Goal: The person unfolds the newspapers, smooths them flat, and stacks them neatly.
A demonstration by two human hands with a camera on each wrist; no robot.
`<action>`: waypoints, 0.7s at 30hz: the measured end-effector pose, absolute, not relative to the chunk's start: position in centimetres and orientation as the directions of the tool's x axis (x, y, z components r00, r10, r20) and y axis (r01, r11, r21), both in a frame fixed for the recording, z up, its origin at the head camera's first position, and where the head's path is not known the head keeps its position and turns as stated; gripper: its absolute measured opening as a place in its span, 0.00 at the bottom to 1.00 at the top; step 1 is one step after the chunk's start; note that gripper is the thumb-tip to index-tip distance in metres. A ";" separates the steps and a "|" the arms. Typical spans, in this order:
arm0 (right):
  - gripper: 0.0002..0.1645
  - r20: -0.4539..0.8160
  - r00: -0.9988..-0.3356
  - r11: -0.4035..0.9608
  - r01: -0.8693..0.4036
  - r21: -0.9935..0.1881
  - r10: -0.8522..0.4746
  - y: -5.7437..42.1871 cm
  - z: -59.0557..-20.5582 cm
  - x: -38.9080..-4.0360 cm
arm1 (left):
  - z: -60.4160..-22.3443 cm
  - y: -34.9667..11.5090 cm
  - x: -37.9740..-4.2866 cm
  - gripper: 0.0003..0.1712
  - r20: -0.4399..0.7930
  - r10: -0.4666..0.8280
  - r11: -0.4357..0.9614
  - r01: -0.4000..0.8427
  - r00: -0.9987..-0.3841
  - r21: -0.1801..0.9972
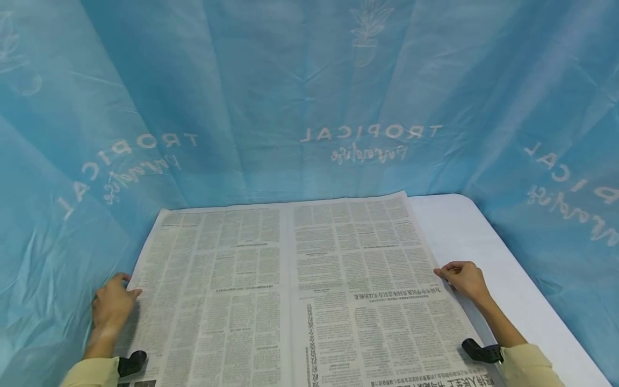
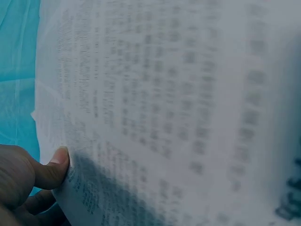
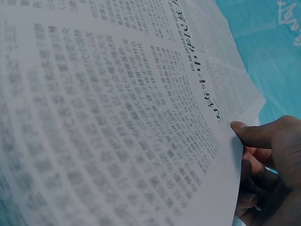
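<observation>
A large newspaper sheet (image 1: 285, 290) lies spread out, with a vertical fold line down its middle and columns of small print. My left hand (image 1: 112, 306) pinches its left edge, thumb on top and fingers beneath; in the left wrist view the thumb (image 2: 55, 169) presses on the paper's margin. On the opposite side my right hand (image 1: 463, 278) pinches the right edge between thumb and fingers. The right wrist view shows that thumb (image 3: 256, 134) on the printed face, with the other fingers curled under the edge. The sheet's near end runs out of the head view.
Under the newspaper is a white table (image 1: 447, 215), its surface showing along the right side and at the far right corner. Blue curtains (image 1: 309, 97) with white lettering hang close around the back and both sides. Each wrist wears a black strapped device (image 1: 132, 364).
</observation>
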State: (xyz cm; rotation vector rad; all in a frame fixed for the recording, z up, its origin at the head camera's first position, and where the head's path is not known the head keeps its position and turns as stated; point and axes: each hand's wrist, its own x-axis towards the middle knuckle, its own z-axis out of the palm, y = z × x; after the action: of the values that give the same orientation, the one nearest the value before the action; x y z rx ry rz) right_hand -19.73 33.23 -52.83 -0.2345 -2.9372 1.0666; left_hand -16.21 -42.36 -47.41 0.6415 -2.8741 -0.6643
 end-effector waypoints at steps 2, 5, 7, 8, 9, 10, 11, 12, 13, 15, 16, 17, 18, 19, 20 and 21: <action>0.20 -0.030 -0.988 0.758 0.135 -0.638 0.151 33.3 -53.0 -19.7 | -47.5 -42.3 -16.3 0.22 0.032 -0.436 0.812 -0.378 -0.899 0.445; 0.21 -0.010 -0.988 0.767 0.125 -0.630 0.153 33.3 -53.2 -19.7 | -47.5 -42.2 -16.3 0.24 0.015 -0.448 0.802 -0.394 -0.894 0.449; 0.22 0.003 -0.989 0.774 0.116 -0.622 0.150 33.4 -53.2 -19.5 | -47.4 -42.1 -16.5 0.24 0.006 -0.446 0.801 -0.396 -0.895 0.449; 0.21 0.011 -0.989 0.778 0.108 -0.619 0.146 33.4 -53.3 -19.3 | -47.2 -42.1 -16.7 0.23 0.002 -0.439 0.804 -0.392 -0.898 0.447; 0.21 0.020 -0.990 0.781 0.096 -0.617 0.138 33.5 -53.3 -19.1 | -47.1 -42.0 -16.9 0.22 0.005 -0.427 0.811 -0.380 -0.904 0.445; 0.21 0.035 -0.991 0.785 0.081 -0.614 0.129 33.6 -53.3 -19.0 | -46.9 -41.9 -17.0 0.20 0.013 -0.409 0.821 -0.362 -0.912 0.442; 0.21 0.049 -0.992 0.791 0.064 -0.609 0.117 33.7 -53.2 -18.9 | -46.8 -41.9 -17.2 0.17 0.014 -0.396 0.826 -0.350 -0.918 0.442; 0.20 0.060 -0.993 0.797 0.047 -0.603 0.104 33.8 -53.2 -18.8 | -46.7 -41.8 -17.4 0.14 0.020 -0.381 0.835 -0.335 -0.924 0.436; 0.19 0.073 -0.993 0.803 0.027 -0.596 0.088 34.0 -53.2 -18.8 | -46.6 -41.8 -17.5 0.12 0.024 -0.365 0.842 -0.319 -0.931 0.434; 0.17 0.101 -0.993 0.816 -0.010 -0.577 0.059 34.2 -53.3 -18.9 | -46.7 -41.7 -17.5 0.08 0.030 -0.344 0.849 -0.297 -0.939 0.436; 0.16 0.109 -0.993 0.821 -0.025 -0.570 0.045 34.3 -53.3 -19.1 | -46.8 -41.8 -17.5 0.07 0.029 -0.342 0.848 -0.295 -0.939 0.440; 0.16 0.114 -0.993 0.826 -0.039 -0.563 0.031 34.3 -53.3 -19.2 | -46.9 -41.8 -17.4 0.06 0.021 -0.351 0.844 -0.307 -0.936 0.439; 0.15 0.117 -0.993 0.827 -0.053 -0.559 0.016 34.3 -53.4 -19.4 | -47.1 -41.9 -17.2 0.06 0.023 -0.355 0.845 -0.310 -0.934 0.435; 0.15 0.118 -0.993 0.828 -0.063 -0.558 0.004 34.3 -53.4 -19.6 | -47.2 -42.0 -17.1 0.06 0.021 -0.362 0.844 -0.318 -0.932 0.432; 0.16 0.117 -0.993 0.828 -0.069 -0.557 -0.004 34.2 -53.4 -19.7 | -47.3 -42.1 -16.9 0.06 0.012 -0.365 0.844 -0.326 -0.931 0.426; 0.16 0.118 -0.993 0.829 -0.073 -0.555 -0.009 34.2 -53.4 -19.7 | -47.3 -42.2 -16.8 0.06 0.007 -0.364 0.848 -0.329 -0.931 0.415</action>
State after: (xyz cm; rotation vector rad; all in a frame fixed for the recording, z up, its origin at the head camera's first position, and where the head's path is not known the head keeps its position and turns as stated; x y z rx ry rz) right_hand -19.72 34.18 -53.45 0.0651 -2.8982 0.8865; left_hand -16.76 -42.22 -47.34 0.5517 -2.9376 -0.6370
